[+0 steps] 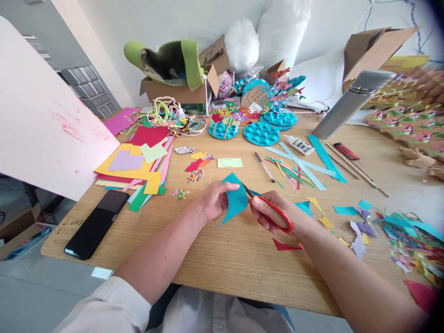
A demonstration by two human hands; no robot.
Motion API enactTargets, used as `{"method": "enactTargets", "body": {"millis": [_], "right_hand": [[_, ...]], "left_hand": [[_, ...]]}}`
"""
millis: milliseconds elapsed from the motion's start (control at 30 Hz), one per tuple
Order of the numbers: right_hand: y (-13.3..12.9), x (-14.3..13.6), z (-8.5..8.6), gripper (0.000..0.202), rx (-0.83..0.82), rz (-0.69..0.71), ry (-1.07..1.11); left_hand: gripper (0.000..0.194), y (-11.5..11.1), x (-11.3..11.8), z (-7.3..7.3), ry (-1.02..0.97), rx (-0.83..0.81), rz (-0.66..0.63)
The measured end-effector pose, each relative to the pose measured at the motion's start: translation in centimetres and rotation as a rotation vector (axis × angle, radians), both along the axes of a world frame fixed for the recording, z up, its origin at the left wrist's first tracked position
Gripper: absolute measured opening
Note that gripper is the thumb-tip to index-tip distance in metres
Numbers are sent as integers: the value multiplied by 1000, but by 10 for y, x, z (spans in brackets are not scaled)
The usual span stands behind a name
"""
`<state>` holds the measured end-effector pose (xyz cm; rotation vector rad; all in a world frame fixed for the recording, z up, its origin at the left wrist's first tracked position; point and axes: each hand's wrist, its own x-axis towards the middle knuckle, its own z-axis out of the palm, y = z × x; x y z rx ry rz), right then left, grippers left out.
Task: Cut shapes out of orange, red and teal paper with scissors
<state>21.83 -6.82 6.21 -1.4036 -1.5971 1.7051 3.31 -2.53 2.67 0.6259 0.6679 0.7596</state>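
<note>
My left hand pinches a piece of blue paper between thumb and fingers, above the middle of the table. Red-handled scissors are in my right hand, its fingers wrapped round the handles. Their dark blades lie against the right edge of the blue paper; how far they are open is hard to see. A strip of blue paper sticks out behind the blades. On the table beyond my hands are a pale green paper rectangle, a pen and some fish-shaped paper cutouts.
Coloured paper sheets and a black phone lie at left. To the right are paper strips, a glue bottle, a grey flask and a heap of scraps. Blue crafted discs stand at the back.
</note>
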Motion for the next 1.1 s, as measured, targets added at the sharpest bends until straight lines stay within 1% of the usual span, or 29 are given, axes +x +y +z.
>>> {"method": "enactTargets", "body": {"millis": [67, 133, 200, 267, 400, 467, 533, 567, 633, 700, 767, 833, 867, 1000, 1100], "right_hand": [[3, 2, -6, 63, 31, -32, 23], [4, 4, -12, 66, 46, -101, 74], [5, 4, -17, 66, 40, -164, 137], [6, 2, -18, 66, 51, -214, 182], [5, -4, -16, 68, 89, -285, 230], [4, -6, -14, 68, 92, -320, 227], [2, -9, -12, 67, 78, -351, 207], [2, -10, -11, 67, 69, -365, 198], [0, -13, -10, 66, 59, -377, 182], [-2, -14, -10, 66, 64, -368, 169], [-3, -15, -12, 64, 80, -341, 162], [-4, -16, -15, 62, 102, -311, 162], [-4, -16, -16, 61, 109, -301, 161], [-5, -17, -17, 57, 99, -302, 109], [-6, -19, -16, 56, 105, -296, 63]], "left_hand": [[34, 2, -2, -1, -48, -36, -74], [45, 4, -6, -1, -90, -46, -204], [52, 4, -10, 1, -142, -44, -277], [55, 3, -12, 4, -193, -18, -291], [48, -2, -9, 6, -239, 54, -264], [40, -5, -4, 4, -174, 87, -239], [29, -8, 3, 1, -52, 180, -114], [30, -10, 6, 0, 20, 225, -52], [32, -14, 11, 0, 126, 297, 28], [29, -18, 14, 0, 144, 371, 8], [34, -21, 17, 0, 125, 411, -41], [40, -22, 19, 0, 113, 398, -34], [40, -21, 19, -1, 116, 372, 7], [37, -19, 21, -4, 107, 230, 250], [37, -18, 22, -3, 65, 142, 314]]}}
